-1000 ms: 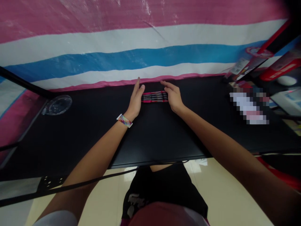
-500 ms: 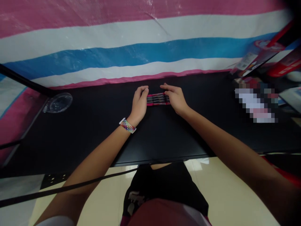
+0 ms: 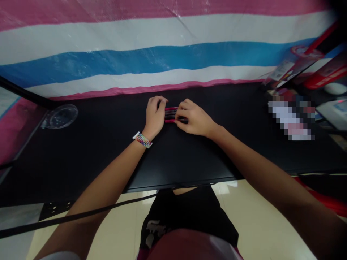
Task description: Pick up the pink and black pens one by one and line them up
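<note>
Change: your right hand (image 3: 195, 120) has slid left over the pens (image 3: 170, 114), fingers now curled on them.
Left hand (image 3: 154, 115): curled against their left end.
Pens: mid-tabletop (image 3: 108, 151), near its far edge.
Meaning: you're likely gathering them.

Black table (image 3: 108, 159): I see bare surface left, right and toward me of both hands. Striped wall (image 3: 162, 61) closes the far side; glass dish (image 3: 59, 116) far left, boxes (image 3: 311, 68) far right.
</note>
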A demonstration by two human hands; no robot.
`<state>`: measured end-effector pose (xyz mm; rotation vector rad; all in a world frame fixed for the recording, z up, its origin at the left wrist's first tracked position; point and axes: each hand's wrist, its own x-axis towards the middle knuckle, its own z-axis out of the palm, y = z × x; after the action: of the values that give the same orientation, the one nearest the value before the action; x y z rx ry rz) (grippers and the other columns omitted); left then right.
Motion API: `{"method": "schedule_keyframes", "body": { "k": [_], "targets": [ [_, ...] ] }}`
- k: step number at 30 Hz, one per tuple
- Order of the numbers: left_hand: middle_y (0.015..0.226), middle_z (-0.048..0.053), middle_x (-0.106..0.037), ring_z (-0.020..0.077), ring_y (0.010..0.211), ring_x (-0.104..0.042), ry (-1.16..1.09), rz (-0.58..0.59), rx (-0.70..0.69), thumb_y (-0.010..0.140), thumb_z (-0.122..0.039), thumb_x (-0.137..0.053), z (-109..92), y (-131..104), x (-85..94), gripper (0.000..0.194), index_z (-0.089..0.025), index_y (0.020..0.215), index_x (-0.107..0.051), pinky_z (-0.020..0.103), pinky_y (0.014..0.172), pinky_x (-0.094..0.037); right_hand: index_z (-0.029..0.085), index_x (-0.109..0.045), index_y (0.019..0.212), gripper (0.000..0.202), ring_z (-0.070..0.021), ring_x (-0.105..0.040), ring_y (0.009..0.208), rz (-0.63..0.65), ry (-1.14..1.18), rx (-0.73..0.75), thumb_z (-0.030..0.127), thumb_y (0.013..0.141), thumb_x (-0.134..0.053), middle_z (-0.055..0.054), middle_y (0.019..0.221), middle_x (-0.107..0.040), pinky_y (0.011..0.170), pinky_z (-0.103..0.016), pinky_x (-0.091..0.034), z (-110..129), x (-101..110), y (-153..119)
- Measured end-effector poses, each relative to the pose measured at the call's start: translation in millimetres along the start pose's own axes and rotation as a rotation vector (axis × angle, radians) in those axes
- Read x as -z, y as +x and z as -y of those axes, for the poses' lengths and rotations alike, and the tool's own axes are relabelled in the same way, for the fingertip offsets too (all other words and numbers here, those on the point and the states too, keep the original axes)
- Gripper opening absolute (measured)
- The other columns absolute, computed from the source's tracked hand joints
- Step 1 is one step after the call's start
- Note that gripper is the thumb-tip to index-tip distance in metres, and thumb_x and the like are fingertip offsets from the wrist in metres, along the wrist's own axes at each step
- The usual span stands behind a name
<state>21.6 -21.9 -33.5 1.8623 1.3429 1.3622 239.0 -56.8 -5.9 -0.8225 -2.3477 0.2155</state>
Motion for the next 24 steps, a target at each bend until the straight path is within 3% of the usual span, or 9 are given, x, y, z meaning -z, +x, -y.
{"method": "schedule_keyframes", "body": {
  "k": [5,9,13,18,24],
  "targets": [
    [0.122,0.008,-0.074,0.0289,0.126,-0.067,-0.012,-0.007,-0.063,0.114,-0.047,-0.059,-14.8,-3.1,2.0,0.026,-0.028,0.103,-0.072,0.045,0.119,-0.049,0.023,-0.082,0.101,0.013,-0.0343,-0.059,0.100,0.109,-0.060,0.094,0.021,0.092,-0.073,-0.011,0.097,-0.076,0.089,-0.049,-0.046,-4.9,4.5,0.1],
    [0.112,0.006,-0.079,0.0303,0.118,-0.068,0.104,0.075,-0.167,0.113,-0.045,-0.059,-34.8,-7.7,10.2,0.027,-0.027,0.101,-0.075,0.048,0.119,-0.046,0.024,-0.082,0.098,0.016,-0.0303,-0.062,0.095,0.012,0.006,0.067,0.020,0.096,-0.066,-0.009,0.094,-0.074,0.088,-0.045,-0.050,-6.4,3.9,-0.4],
    [0.107,0.006,-0.083,0.0327,0.115,-0.071,0.155,0.200,-0.244,0.107,-0.047,-0.071,-41.0,-9.2,13.4,0.023,-0.027,0.104,-0.082,0.055,0.121,-0.045,0.025,-0.083,0.110,0.021,-0.0270,-0.068,0.092,-0.145,0.150,-0.091,0.032,0.103,-0.064,-0.009,0.105,-0.076,0.084,-0.042,-0.055,-12.2,6.1,-1.8],
    [0.107,0.005,-0.088,0.0286,0.104,-0.078,-0.018,0.154,-0.148,0.102,-0.039,-0.078,-32.9,-3.9,11.2,0.015,-0.030,0.107,-0.089,0.049,0.103,-0.060,0.028,-0.085,0.107,0.029,-0.0253,-0.071,0.086,-0.249,0.295,-0.302,0.055,0.100,-0.075,-0.005,0.097,-0.079,0.086,-0.042,-0.057,-24.2,9.8,-1.6],
    [0.113,0.006,-0.088,0.0267,0.108,-0.081,-0.098,0.083,-0.106,0.097,-0.033,-0.084,-21.9,3.3,12.2,0.012,-0.029,0.107,-0.089,0.048,0.108,-0.062,0.028,-0.084,0.096,0.038,-0.0248,-0.070,0.078,-0.349,0.634,-0.523,0.064,0.086,-0.086,-0.005,0.087,-0.078,0.080,-0.046,-0.062,-40.7,12.0,1.2]
  ]
}}
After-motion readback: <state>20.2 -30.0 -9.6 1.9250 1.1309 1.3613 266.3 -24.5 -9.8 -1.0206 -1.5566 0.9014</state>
